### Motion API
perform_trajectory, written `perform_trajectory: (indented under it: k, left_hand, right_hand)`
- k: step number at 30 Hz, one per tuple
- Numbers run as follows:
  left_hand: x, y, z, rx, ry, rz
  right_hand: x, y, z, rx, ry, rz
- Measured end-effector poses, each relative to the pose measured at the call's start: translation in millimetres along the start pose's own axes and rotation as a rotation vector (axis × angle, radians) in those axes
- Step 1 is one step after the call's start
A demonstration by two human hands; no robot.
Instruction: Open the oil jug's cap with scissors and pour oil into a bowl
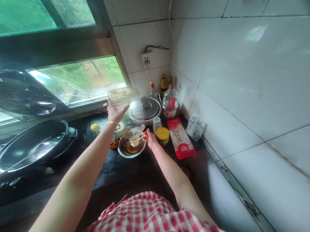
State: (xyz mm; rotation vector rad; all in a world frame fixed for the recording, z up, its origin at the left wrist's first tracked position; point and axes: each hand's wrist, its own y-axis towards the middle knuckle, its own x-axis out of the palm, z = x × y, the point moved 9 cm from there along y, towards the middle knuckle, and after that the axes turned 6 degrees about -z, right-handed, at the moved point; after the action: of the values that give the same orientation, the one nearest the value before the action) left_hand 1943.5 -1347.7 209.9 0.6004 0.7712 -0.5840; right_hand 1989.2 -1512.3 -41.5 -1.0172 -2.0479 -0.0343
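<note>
A large clear plastic oil jug (pixel 128 111) is tipped mouth-down over a small metal bowl (pixel 131 148) on the dark counter. Amber liquid lies in the bowl. My left hand (pixel 115 111) grips the jug's upper base, fingers wrapped round it, a gold bangle on the wrist. My right hand (pixel 150 138) is closed on the red handle near the jug's neck, just right of the bowl.
A dark wok (pixel 28 147) sits on the stove at left. Behind the bowl are a pot with a lid (pixel 150 109), a clear jug with a red label (pixel 170 102), sauce bottles (pixel 163 84), a yellow-lidded jar (pixel 162 135), a red noodle packet (pixel 181 139) and a wall socket (pixel 147 59).
</note>
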Motion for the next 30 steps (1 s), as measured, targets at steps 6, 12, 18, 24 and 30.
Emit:
perform_trajectory:
  k: [6, 12, 18, 24, 30]
  left_hand:
    - [2.9, -15.2, 15.8, 0.146, -0.190, 0.071]
    - [14.0, -13.3, 4.1, 0.228, -0.462, 0.066]
    - [24.7, -9.5, -13.1, 0.255, -0.448, 0.079]
    - [37.5, -11.0, -25.1, 0.189, -0.523, 0.009]
    - [42.2, -22.0, -19.0, 0.252, -0.487, -0.081]
  right_hand:
    - [10.0, 1.1, -7.4, -0.042, -0.063, -0.044]
    - [17.0, 4.7, -17.0, -0.132, -0.059, -0.062]
    - [13.1, 7.5, -13.1, -0.158, -0.056, -0.039]
    - [4.5, 12.1, -14.4, -0.168, -0.048, -0.030]
    - [1.4, 14.9, -8.3, -0.158, -0.030, -0.034]
